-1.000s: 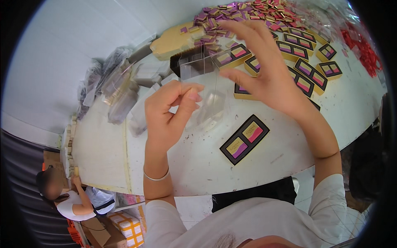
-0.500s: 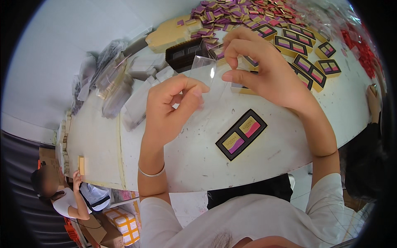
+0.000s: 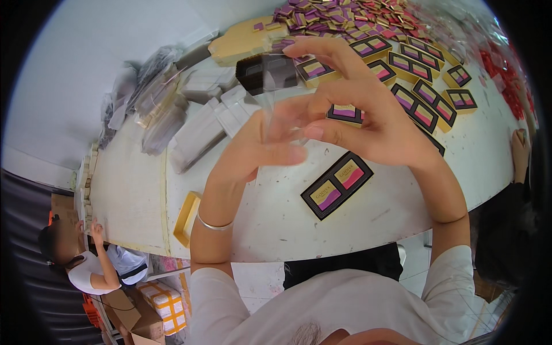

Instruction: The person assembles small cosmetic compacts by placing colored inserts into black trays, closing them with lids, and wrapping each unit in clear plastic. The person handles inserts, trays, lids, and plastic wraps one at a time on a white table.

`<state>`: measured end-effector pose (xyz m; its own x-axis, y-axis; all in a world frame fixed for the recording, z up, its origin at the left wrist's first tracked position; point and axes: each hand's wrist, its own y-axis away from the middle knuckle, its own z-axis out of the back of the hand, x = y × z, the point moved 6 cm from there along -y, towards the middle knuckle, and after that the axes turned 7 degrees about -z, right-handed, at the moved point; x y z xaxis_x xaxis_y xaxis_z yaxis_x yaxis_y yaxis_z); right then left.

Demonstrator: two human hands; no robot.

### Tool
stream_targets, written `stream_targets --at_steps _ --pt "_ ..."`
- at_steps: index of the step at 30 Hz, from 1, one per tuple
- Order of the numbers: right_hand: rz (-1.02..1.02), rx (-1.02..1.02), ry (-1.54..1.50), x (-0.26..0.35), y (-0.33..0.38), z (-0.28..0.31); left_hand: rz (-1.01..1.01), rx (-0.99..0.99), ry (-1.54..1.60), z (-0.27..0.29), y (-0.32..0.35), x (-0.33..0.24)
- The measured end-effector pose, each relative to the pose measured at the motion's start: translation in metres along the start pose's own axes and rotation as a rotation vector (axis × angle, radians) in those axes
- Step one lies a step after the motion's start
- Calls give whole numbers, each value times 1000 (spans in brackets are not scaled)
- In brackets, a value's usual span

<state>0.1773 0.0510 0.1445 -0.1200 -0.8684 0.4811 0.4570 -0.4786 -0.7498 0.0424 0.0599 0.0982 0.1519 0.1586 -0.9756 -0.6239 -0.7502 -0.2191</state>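
Note:
In front of my chest I hold up a clear plastic sleeve (image 3: 278,95), thin and see-through. My left hand (image 3: 261,144) grips its lower part, with the fingers blurred behind the plastic. The thumb and curled fingers of my right hand (image 3: 356,109) close on the sleeve's right side. On the table below lies a black two-compartment tray (image 3: 337,185), slanted, each compartment holding a gold-wrapped square with a purple or pink band. Another filled tray (image 3: 345,112) shows partly behind my right hand. Beside my left forearm sits a gold box (image 3: 187,217).
Several filled gold boxes (image 3: 410,109) stand at the right, below a heap of wrapped squares (image 3: 322,20). A stack of black trays (image 3: 267,75) and clear plastic sleeves (image 3: 198,135) lie to the left. A co-worker (image 3: 95,267) sits at the far left; another person's hand (image 3: 519,146) is at right.
My left hand has moved up and right, closer to my right hand, around the plastic sleeve. The gold box now lies by my left forearm. The left co-worker's hand no longer holds a yellow piece.

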Motion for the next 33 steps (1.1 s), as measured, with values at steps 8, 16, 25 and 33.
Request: stream_targets --at_steps 8,16,25,33 --pt "-436 -202 -842 -34 1 -3 -317 -305 -87 20 5 -16" --pt "-614 -61 -1160 -29 8 -45 -686 -344 -535 5 10 -23" --pt "-573 -201 -1089 -26 11 -31 -792 -305 -875 -16 12 -28" --pt "-476 -306 -984 -24 10 -31 -699 -365 -603 -9 8 -18"
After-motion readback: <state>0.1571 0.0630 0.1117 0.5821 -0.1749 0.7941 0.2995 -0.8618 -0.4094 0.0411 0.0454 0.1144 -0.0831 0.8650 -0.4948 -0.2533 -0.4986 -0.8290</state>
